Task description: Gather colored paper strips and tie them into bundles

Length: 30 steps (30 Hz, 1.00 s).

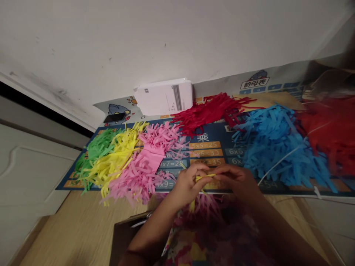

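Note:
Close to the table's front edge, my left hand (192, 181) is closed on a yellow paper strip (205, 177), part of which hangs below the fingers. My right hand (235, 178) pinches the other end of that strip, fingertips nearly meeting those of the left. Under the hands, pink fringed paper (208, 207) lies over my lap. Left of my left hand is a pink fringed tissue bundle (151, 159). A blue fringed bundle (283, 147) lies to the right of my right hand, with a thin white string across it.
Yellow (118, 157) and green (100, 147) bundles lie at the left. A red bundle (210, 111) sits at the back, another red pile (330, 136) at right. A white package (165, 98) leans on the wall near a dark phone (115, 118). A printed mat (205, 146) covers the table.

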### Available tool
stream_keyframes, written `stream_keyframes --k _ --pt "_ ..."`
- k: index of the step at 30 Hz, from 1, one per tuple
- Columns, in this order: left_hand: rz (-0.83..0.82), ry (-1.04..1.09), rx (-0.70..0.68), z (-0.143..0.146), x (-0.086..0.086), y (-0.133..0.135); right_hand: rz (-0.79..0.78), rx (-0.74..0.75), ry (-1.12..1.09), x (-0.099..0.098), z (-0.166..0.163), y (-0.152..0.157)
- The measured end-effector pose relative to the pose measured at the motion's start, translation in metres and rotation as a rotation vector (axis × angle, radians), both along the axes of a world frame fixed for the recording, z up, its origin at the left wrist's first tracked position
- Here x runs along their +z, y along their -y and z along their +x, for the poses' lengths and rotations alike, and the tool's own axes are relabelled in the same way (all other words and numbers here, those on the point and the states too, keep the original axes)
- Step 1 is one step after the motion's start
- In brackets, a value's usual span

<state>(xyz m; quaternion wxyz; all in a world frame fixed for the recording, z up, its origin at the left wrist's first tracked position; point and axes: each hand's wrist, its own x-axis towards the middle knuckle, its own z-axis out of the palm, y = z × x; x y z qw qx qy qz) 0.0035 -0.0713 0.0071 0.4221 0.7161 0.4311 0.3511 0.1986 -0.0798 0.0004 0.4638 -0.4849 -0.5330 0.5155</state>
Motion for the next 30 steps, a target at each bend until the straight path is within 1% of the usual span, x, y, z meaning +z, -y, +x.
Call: stream_keyframes --k 4,12,16,19,22,27,30 --pt "0.128 -0.003 0.017 0.003 0.003 -0.003 0.113 -0.005 0.074 -0.003 0.0 0.0" --pt "0.326 -0.048 0.079 -0.002 0.005 -0.003 0.184 -0.089 0.195 -0.014 0.001 0.005" --pt "0.512 -0.011 0.079 0.001 0.006 -0.002 0.233 -0.101 0.221 -0.011 -0.001 0.01" --pt "0.635 -0.035 0.078 0.004 0.004 -0.001 0.285 -0.101 0.245 -0.009 -0.001 0.014" --pt "0.672 -0.058 0.092 0.007 0.001 0.0 0.303 -0.107 0.262 -0.01 0.0 0.016" --pt "0.694 -0.038 0.07 0.01 -0.003 -0.002 0.329 -0.172 0.282 -0.011 -0.002 0.016" --pt "0.719 -0.059 0.066 0.011 -0.009 -0.008 0.369 -0.191 0.28 -0.009 -0.003 0.012"
